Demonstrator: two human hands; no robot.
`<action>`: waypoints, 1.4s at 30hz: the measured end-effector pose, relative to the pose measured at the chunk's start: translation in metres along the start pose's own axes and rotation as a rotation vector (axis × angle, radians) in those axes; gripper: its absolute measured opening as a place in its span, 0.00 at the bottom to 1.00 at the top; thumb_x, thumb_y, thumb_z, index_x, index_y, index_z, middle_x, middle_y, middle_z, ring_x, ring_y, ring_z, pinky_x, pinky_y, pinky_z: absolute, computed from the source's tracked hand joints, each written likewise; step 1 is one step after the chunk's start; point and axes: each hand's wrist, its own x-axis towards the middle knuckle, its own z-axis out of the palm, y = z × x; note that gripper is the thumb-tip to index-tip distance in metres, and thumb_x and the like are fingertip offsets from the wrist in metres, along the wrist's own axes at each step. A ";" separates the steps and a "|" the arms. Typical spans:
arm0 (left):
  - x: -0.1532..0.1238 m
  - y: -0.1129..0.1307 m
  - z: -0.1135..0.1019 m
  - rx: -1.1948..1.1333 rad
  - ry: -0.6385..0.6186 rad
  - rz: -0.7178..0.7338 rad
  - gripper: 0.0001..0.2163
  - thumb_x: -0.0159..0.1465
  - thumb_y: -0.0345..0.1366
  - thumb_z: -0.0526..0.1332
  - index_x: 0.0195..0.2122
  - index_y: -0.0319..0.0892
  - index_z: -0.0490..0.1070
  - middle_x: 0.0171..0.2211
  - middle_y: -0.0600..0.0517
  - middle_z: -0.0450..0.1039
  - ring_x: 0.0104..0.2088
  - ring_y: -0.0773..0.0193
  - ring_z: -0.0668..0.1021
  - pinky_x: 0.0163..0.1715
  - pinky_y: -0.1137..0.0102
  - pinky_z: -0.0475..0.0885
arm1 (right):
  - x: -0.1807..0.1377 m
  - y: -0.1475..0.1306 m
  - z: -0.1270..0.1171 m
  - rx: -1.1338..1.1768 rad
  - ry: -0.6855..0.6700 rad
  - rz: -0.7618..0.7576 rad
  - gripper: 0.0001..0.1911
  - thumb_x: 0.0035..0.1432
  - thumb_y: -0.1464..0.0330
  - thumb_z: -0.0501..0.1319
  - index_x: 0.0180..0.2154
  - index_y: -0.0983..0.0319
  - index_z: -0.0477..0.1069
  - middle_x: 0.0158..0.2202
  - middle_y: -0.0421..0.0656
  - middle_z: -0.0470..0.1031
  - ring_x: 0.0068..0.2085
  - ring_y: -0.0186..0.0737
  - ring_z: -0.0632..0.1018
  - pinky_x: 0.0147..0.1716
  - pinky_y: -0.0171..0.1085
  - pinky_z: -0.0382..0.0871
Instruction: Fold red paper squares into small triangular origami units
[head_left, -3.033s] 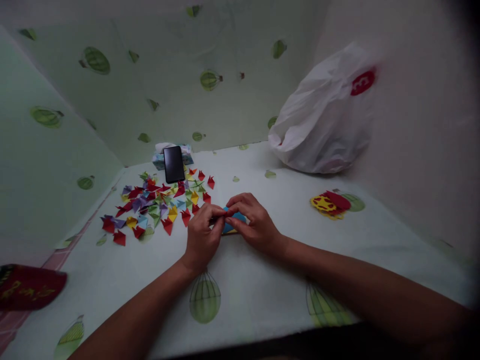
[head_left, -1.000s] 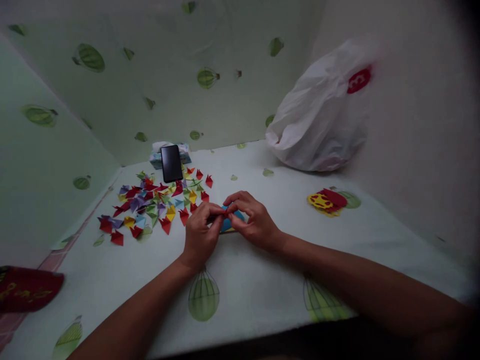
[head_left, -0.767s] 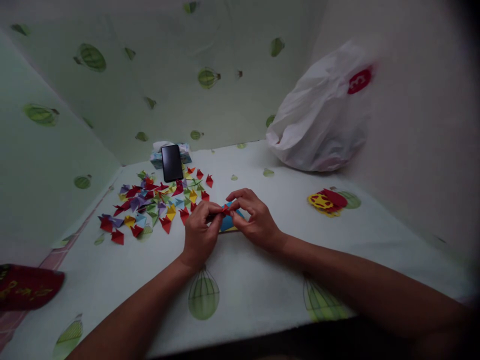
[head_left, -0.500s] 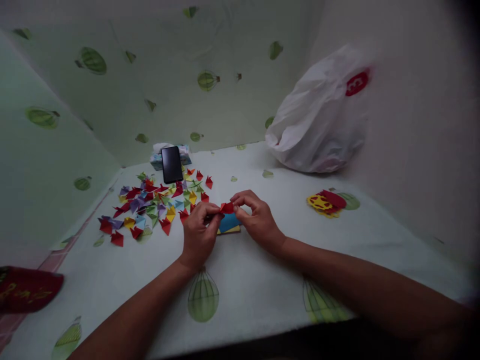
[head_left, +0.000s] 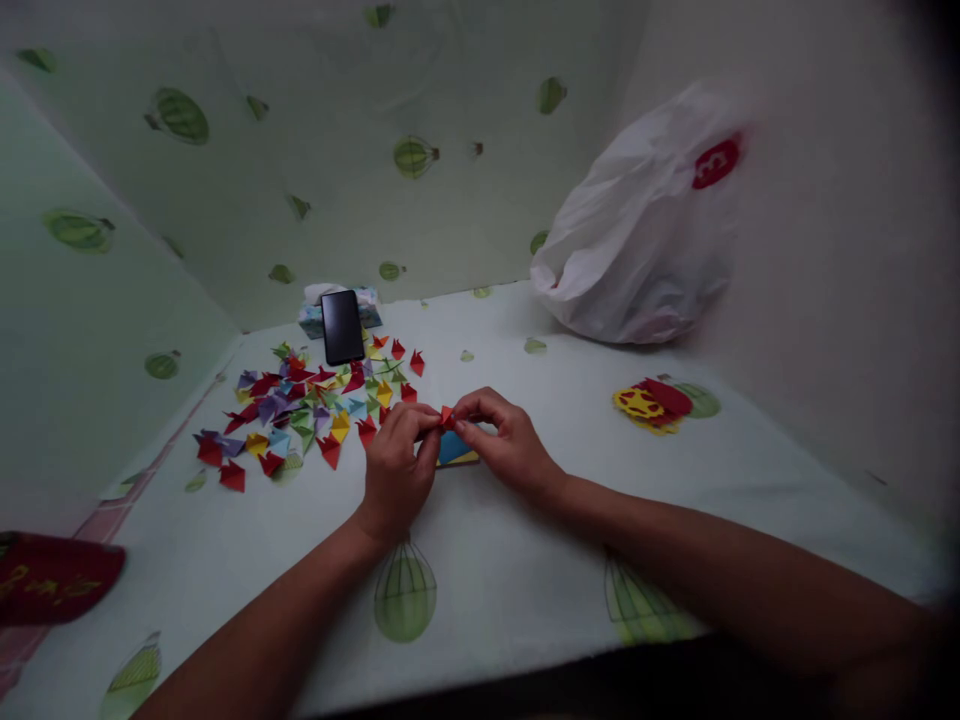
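Observation:
A small piece of folded red paper (head_left: 448, 417) is pinched between both hands, above the middle of the table. My left hand (head_left: 400, 462) is closed on its left side with thumb and fingertips. On its right side, my right hand (head_left: 508, 440) grips it the same way. The fingers cover much of the paper. Just below and behind the fingertips lies a stack of blue and yellow paper (head_left: 459, 450), partly hidden by the hands. Many folded paper pieces (head_left: 304, 405) in red, yellow, green, blue and purple are spread left of my left hand.
A black phone (head_left: 342, 328) leans on a tissue box (head_left: 311, 318) behind the folded pieces. At the back right stands a white plastic bag (head_left: 637, 230). Yellow and red cut-outs (head_left: 651, 404) lie to the right. A dark red object with gold lettering (head_left: 60, 578) is at the left edge.
My right hand has moved slightly left, closer to my left hand. Less of the red paper shows between the fingertips.

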 end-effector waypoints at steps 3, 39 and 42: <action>0.001 0.001 -0.001 0.046 -0.008 0.077 0.06 0.64 0.23 0.60 0.36 0.42 0.69 0.36 0.50 0.73 0.38 0.64 0.78 0.38 0.69 0.76 | 0.001 -0.001 -0.001 -0.055 0.018 -0.061 0.03 0.58 0.69 0.62 0.32 0.61 0.71 0.35 0.44 0.73 0.39 0.41 0.74 0.41 0.41 0.67; -0.001 -0.001 0.000 0.000 -0.092 0.043 0.06 0.64 0.24 0.58 0.36 0.43 0.69 0.36 0.50 0.73 0.39 0.63 0.77 0.38 0.69 0.75 | 0.005 -0.001 0.001 0.166 0.014 0.232 0.06 0.50 0.68 0.64 0.27 0.61 0.67 0.26 0.37 0.69 0.29 0.34 0.69 0.30 0.35 0.64; -0.002 -0.001 0.000 -0.051 -0.086 -0.017 0.06 0.64 0.25 0.59 0.36 0.43 0.70 0.37 0.49 0.74 0.39 0.63 0.78 0.37 0.69 0.75 | 0.005 -0.003 0.000 0.237 0.020 0.333 0.10 0.49 0.66 0.64 0.24 0.61 0.65 0.24 0.36 0.68 0.27 0.34 0.69 0.30 0.35 0.63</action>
